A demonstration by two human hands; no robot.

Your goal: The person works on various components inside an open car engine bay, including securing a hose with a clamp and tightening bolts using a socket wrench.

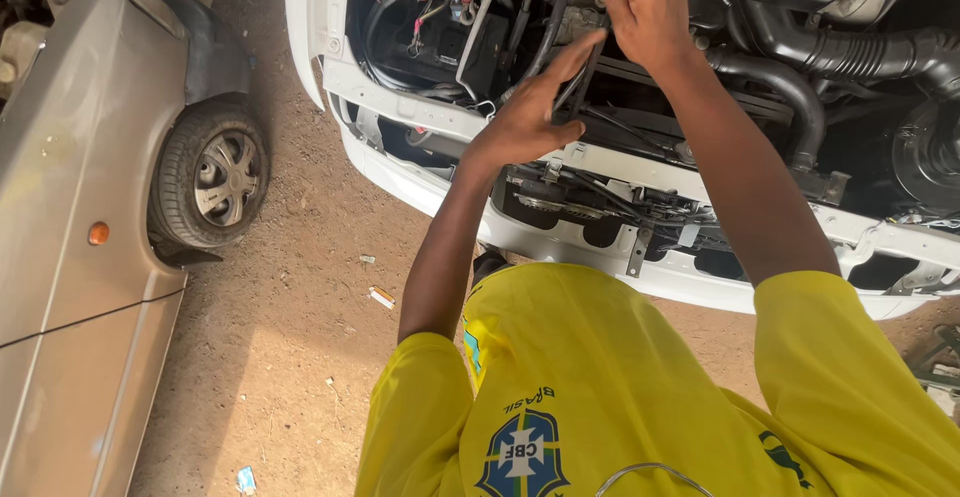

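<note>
I lean over the open engine bay [760, 17] of a white car. My left hand [525, 122] reaches to the front of the bay, with fingers stretched along a thin black strap [577, 85] and the thumb pinching its lower end. My right hand [645, 7] is higher up, deeper among the engine parts, closed around the strap's upper end. The strap runs taut between the two hands, just above the white front crossmember [640, 162]. My fingers hide where its ends go.
Black hoses [850, 52], red and black wires [440, 7] and a battery area fill the bay. The white bumper [560, 247] lies below my arms. A beige car with a front wheel [215, 172] stands to the left on brown dirt ground [300, 287] with scattered litter.
</note>
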